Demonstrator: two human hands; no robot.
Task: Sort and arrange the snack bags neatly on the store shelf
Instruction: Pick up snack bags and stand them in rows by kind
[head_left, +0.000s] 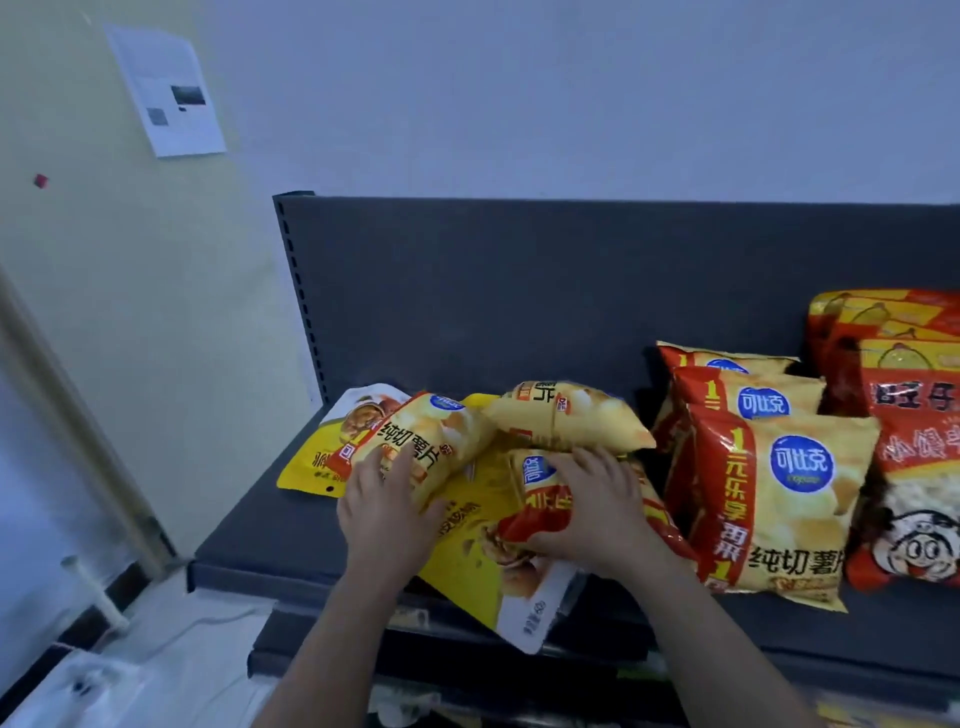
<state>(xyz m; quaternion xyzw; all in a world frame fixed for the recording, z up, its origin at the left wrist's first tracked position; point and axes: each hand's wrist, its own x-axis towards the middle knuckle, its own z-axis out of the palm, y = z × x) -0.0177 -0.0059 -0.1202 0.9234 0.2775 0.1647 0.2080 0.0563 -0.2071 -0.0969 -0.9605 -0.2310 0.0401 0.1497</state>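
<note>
Step in hand: gathering the loose bags from the mixed heap at the left of the shelf (249, 540), judged from how they lie.
Left hand (387, 501): reaches forward, palm down, with the fingers laid over the lower end of the tilted potato-chip bag (431, 441) and the thumb round its edge, so it is grasping that bag.
Right hand (592, 509): fingers are curled over the top of the crumpled potato-chip bag (537, 501) with the thumb beneath, a firm grasp that bunches the foil.
Third potato-chip bag (566, 415): lies on its side just behind both hands, untouched.
Nut pouches: one nut pouch (317, 462) lies flat under the heap at the left; the second nut pouch (493, 571) lies under the held bags and overhangs the shelf's front edge.
Sorted stock: a row of potato-chip bags (774, 499) stands upright just right of the right hand, with red snack bags (914, 457) beyond it.
Next move calls for: lifting the held bags clear, turning them upright with the label forward, and setting them with the matching row.
Risk: dragging the bags may pull the overhanging pouch off the shelf.
</note>
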